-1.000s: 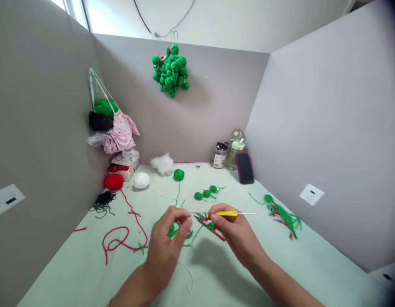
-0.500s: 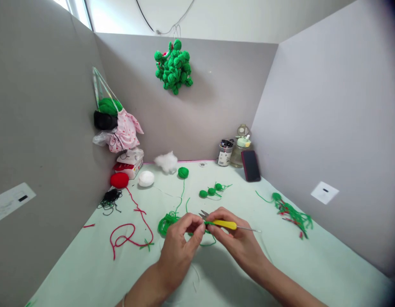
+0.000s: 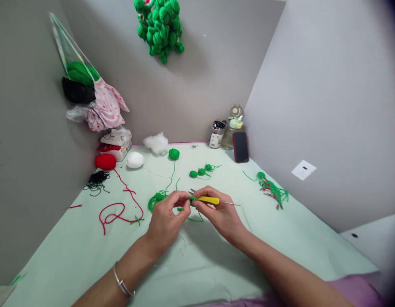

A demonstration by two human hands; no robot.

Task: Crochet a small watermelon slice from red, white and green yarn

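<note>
Near the middle of the table, my left hand [image 3: 167,218] pinches a small green crocheted piece [image 3: 192,198] between thumb and fingertips. My right hand [image 3: 221,217] pinches the same piece from the other side. It also holds a crochet hook [image 3: 209,200], whose yellow handle lies across the fingers and whose thin metal shaft points right. Fingers hide most of the green piece. A green strand loops below it. Just behind my fingers show the tips of scissors [image 3: 192,192]. A loose heap of green yarn [image 3: 155,200] lies beside my left hand.
Several small green balls [image 3: 201,172] lie behind my hands. Left are a red yarn ball [image 3: 105,161], white ball [image 3: 135,160] and black yarn [image 3: 97,181]. A phone [image 3: 240,147] leans by a bottle [image 3: 228,137] at the back; green and red strands [image 3: 272,189] lie right.
The view has tilted down, so everything sits higher and a little further left in the picture. Both hands keep their pinch on the green piece, with the hook still in my right hand.
</note>
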